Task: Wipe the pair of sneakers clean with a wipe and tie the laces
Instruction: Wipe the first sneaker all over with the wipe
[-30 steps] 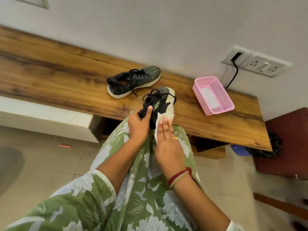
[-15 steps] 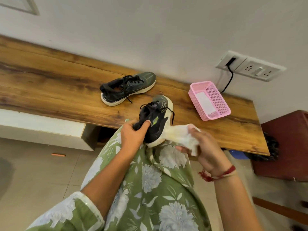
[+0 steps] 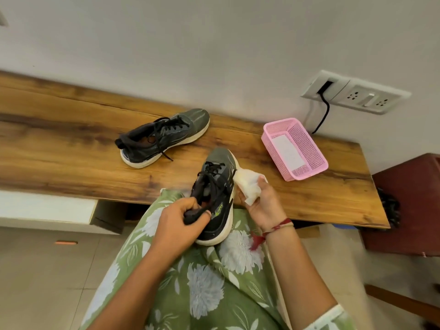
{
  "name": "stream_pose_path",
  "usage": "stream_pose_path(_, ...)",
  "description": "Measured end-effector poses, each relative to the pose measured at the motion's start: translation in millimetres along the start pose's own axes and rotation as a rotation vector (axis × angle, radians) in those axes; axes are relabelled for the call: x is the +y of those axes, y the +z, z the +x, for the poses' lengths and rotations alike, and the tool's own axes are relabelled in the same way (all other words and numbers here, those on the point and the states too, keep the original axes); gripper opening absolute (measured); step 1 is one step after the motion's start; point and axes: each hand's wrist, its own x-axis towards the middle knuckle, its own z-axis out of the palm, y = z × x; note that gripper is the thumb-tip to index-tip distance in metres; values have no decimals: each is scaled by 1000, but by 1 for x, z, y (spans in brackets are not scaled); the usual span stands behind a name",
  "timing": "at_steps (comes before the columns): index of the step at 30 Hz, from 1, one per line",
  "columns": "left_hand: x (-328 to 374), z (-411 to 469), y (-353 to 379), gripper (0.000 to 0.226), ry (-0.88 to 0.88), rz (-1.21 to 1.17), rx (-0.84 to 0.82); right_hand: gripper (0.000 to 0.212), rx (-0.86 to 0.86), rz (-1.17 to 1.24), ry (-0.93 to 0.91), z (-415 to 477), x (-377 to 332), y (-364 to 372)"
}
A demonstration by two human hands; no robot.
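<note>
A: Fingers (image 3: 191, 204), left hand (image 3: 177, 226)?
B: Curled round heel of dark grey lace-up sneaker (image 3: 220, 163), on lap (image 3: 214, 282).
A: Right hand (image 3: 263, 206)?
B: Clamped on crumpled white wipe (image 3: 248, 186), touching its right side.
A: Other grey sneaker (image 3: 166, 136)?
B: Farther left, on wooden bench (image 3: 71, 151).

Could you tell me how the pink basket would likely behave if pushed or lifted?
The pink basket looks like thin perforated plastic, so probably light and slightly flexible. Low and wide on the smooth wooden bench, it would likely slide rather than tip.
</note>
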Motion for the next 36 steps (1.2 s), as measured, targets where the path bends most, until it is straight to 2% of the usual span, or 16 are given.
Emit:
stream_pose_path(5, -3, 3, 4, 40, 105, 107, 23, 34, -99, -85, 166, 16, -28, 25)
stream_pose_path(9, -4, 3, 6, 36, 144, 150, 11, 41, -175, -267, 155, 28, -39, 59)
stream_pose_path(12, -4, 3, 6, 34, 149, 158, 11, 41, -379, -314, 125, 27, -29, 80)
stream_pose_path(15, -2, 3, 6, 35, 141, 160, 18, 32, -670, -604, 121, 9, -27, 82)
stream_pose_path(16, -2, 3, 5, 35, 137, 166, 18, 30, -684, -671, 93, 8, -31, 77)
stream_pose_path(17, -2, 3, 5, 34, 133, 170, 16, 30, -630, -669, 38, 10, -37, 71)
stream_pose_path(19, -3, 2, 4, 36, 129, 164, 11, 30, -481, -478, -94, 20, -54, 54)
stream_pose_path(21, -3, 1, 4, 37, 119, 153, 6, 29, -243, -294, -226, 37, -67, 34)
stream_pose_path(23, -3, 0, 4, 34, 110, 145, 0, 20, 36, -332, -329, 56, -74, 16)
stream_pose_path(24, -3, 0, 5, 32, 106, 146, 0, 21, 107, -438, -363, 62, -72, 10)
stream_pose_path(25, -2, 0, 5, 31, 106, 150, -2, 25, 126, -581, -379, 69, -69, 6)
stream_pose_path(27, -1, 1, 6, 31, 108, 154, -9, 26, 42, -840, -382, 76, -54, 8)
stream_pose_path(29, -1, 2, 6, 31, 105, 155, -18, 25, -78, -991, -427, 80, -38, 17)
stream_pose_path(33, -1, 2, 6, 33, 87, 158, -32, 30, -211, -1321, -592, 95, -22, 35)
stream_pose_path(36, 2, 2, 8, 32, 92, 187, -11, 31, -275, -1442, -625, 103, -12, 30)
